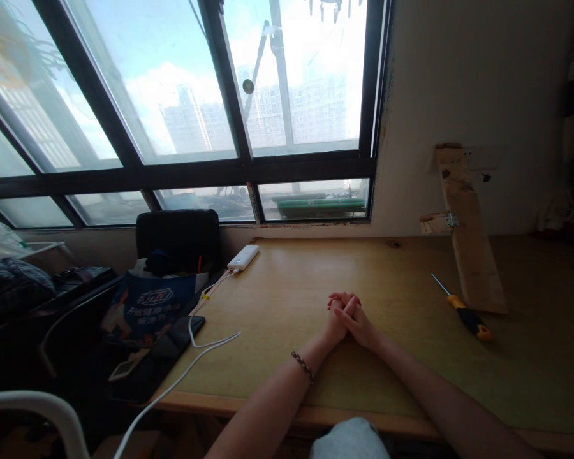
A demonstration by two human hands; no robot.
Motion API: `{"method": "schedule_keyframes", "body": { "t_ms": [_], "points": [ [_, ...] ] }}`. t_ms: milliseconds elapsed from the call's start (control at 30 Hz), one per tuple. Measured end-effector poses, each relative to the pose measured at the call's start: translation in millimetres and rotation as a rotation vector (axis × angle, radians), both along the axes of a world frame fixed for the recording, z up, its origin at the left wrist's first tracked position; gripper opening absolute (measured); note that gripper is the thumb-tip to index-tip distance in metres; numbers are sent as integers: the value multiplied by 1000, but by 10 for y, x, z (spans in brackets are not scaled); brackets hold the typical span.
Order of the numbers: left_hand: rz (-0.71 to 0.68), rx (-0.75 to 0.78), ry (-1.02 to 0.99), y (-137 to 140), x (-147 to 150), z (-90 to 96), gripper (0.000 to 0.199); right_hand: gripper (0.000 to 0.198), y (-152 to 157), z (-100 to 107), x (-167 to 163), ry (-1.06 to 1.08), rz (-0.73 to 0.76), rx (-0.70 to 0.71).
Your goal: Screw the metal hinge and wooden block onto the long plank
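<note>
My left hand (335, 324) and my right hand (361, 324) are clasped over the wooden table (287, 363), their fingers interlaced. Both are closed, and no object shows between them. A braided bracelet (303, 368) circles my left wrist. Off to the right, apart from my hands, lies a screwdriver (469, 319) with a yellow and black handle, its shaft pointing to the far left. Beside it, a wooden board assembly (476, 248) leans toward the wall, with a metal hinge (450, 220) joining a small side piece.
At the table's far left corner sits a white power bank (243, 257) with a white cable (172, 386) trailing off the edge. A black chair (178, 236) holding a blue bag (148, 306) stands left of the table. Behind runs a window (253, 167) with a dark frame.
</note>
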State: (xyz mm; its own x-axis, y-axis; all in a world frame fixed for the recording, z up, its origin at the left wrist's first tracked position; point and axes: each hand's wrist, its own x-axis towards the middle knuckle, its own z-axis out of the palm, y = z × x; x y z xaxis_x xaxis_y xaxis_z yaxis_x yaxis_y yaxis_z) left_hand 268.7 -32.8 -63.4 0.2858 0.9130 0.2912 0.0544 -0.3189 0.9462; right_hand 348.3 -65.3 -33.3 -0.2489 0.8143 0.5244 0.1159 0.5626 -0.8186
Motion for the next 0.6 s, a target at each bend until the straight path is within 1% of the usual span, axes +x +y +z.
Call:
{"method": "schedule_keyframes", "body": {
  "t_ms": [100, 200, 400, 500, 600],
  "points": [
    [6, 66, 27, 10, -1, -35, 32, 30, -1, -1, -2, -2, 4, -1],
    [12, 87, 47, -5, -3, -18, 32, 30, 2, -5, -5, -2, -3, -3],
    [17, 57, 69, -57, -18, 90, 30, 32, 11, -13, -4, -3, -10, -8],
    [15, 17, 69, -63, -27, 114, 29, 32, 16, -15, -4, -5, -13, -12],
    [11, 11, 68, -68, -29, 132, 30, 31, 15, -10, -8, -7, -11, -6]
  ]
}}
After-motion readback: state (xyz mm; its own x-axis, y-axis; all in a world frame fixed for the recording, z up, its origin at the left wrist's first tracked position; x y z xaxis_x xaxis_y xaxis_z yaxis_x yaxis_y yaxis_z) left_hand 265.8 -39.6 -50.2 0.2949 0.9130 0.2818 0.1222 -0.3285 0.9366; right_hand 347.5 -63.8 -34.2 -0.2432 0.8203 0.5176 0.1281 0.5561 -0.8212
